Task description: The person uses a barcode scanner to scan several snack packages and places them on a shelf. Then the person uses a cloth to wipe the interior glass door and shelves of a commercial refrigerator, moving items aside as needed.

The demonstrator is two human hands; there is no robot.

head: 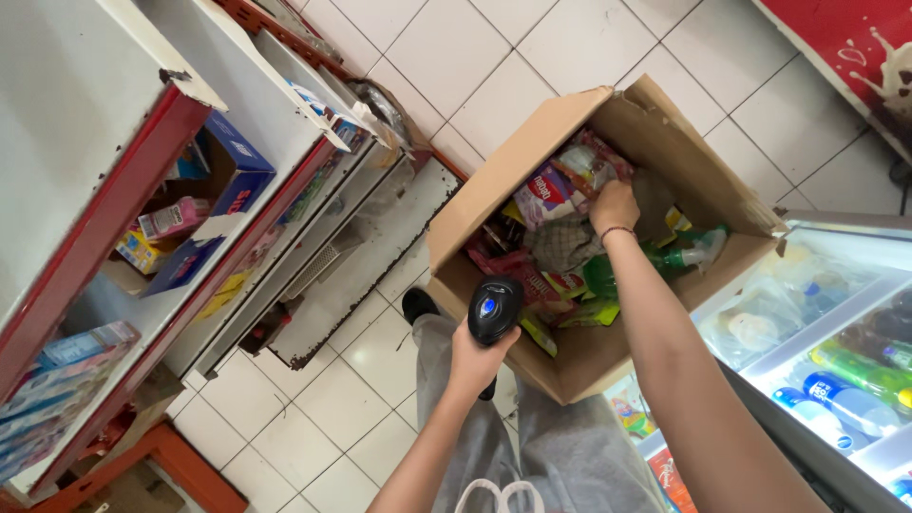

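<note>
Standing on white tiled floor (560,57), cardboard box (608,356) beside shelves (142,142).

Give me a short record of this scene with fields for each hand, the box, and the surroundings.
Left hand: grips a black handheld scanner, held over the near edge of the box.
Right hand: reaches into the box, fingers on the packets.
Cardboard box: open, on the tiled floor, filled with snack packets and a green spray bottle.
Left side: shelves with boxed goods.
Right side: cooler with drink bottles.
</note>
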